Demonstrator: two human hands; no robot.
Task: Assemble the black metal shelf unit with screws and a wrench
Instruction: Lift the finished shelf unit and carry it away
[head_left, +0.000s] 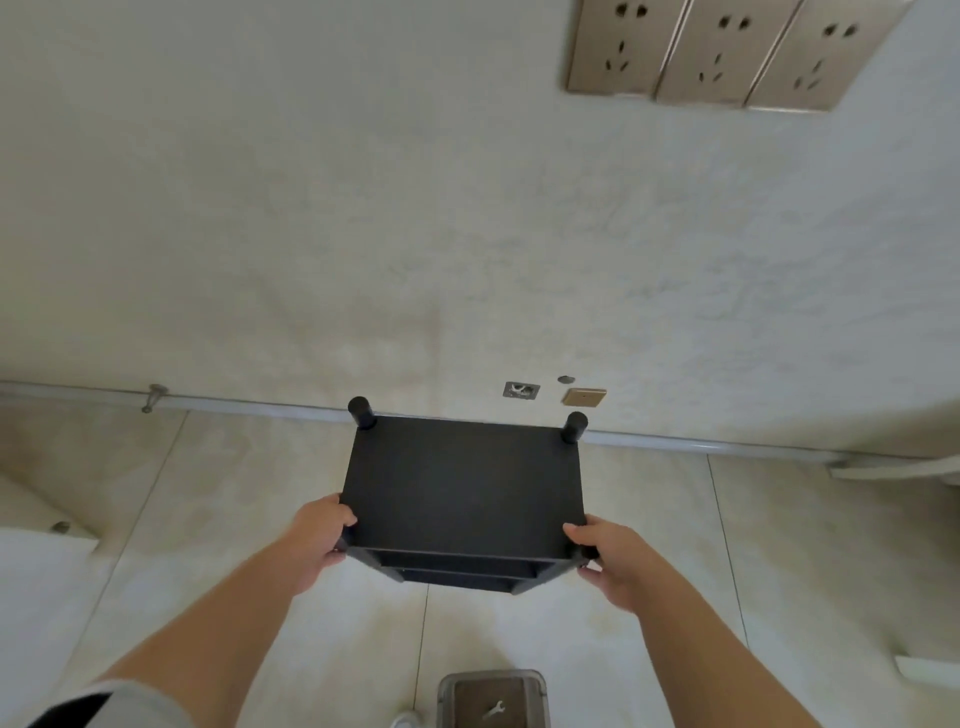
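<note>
Pale floor tiles (519, 634) meet a cream wall (363, 208) carrying three sockets (727, 52). Near the wall stands the black shelf unit (462, 483), two round post ends projecting at its far corners. Left hand (319, 535) grips the near left corner post; right hand (608, 558) grips the near right one. A wrench (493, 709) lies in a clear box (491, 680) below.
</note>
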